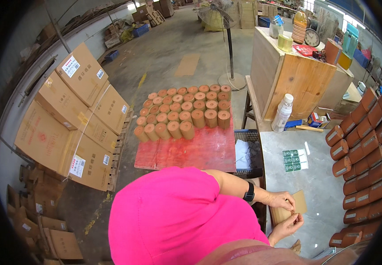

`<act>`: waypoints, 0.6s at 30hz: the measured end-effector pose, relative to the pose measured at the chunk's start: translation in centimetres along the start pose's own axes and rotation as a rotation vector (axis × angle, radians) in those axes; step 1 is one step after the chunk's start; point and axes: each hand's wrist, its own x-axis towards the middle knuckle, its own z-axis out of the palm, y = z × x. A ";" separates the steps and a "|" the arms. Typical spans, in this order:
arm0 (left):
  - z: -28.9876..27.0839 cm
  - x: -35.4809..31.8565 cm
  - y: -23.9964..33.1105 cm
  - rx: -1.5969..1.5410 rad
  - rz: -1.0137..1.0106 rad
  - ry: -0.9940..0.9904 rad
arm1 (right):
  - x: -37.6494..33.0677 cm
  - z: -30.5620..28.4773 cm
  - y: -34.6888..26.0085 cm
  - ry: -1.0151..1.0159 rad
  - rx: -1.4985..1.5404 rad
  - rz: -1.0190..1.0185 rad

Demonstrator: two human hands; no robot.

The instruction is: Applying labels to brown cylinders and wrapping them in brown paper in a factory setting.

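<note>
Over the grey worktop (317, 185) at the right, my left hand (282, 201) and my right hand (286, 227) meet fingertip to fingertip. Both are closed in a pinch, and whatever lies between the fingers is too small to make out. Beneath them rests a tan, cardboard-coloured piece (302, 202), partly covered by my hands. A black band (249, 191) circles my left wrist. Farther up the worktop lies a sheet of green labels (293, 160) on white backing.
Reddish-brown rounded pieces (362, 172) are stacked along the right side. A white bottle (283, 113) stands by a wooden cabinet (299, 84). Several tan cylinders (174, 129) fill the back of a red board (186, 153). Cardboard boxes (85, 128) rise at left; a fan (229, 44) stands behind.
</note>
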 end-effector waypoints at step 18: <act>0.3 0.5 -1.5 0.044 0.097 0.049 | -0.2 -0.3 -0.7 -0.008 -0.062 -0.048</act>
